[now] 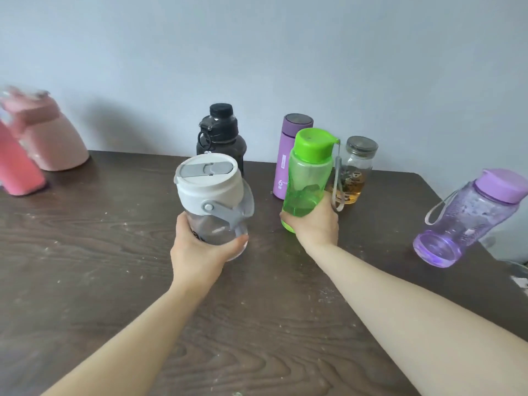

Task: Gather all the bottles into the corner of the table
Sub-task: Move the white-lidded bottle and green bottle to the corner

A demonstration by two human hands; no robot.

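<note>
Two bottles gripped above table [114, 281].
Left hand [197, 252] fingers wrap clear white-lidded bottle [213, 198]; right hand [317, 227] fingers wrap empty green bottle [308, 178]. Matte purple bottle [287, 158] reads "6"; glass jar [355, 170] holds amber liquid.

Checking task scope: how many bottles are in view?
8. Clear white-lidded bottle in left hand; green bottle in right hand; black, purple flask and glass jar by the wall; lilac bottle far right; two pink far left. Others may lie off-frame.
</note>
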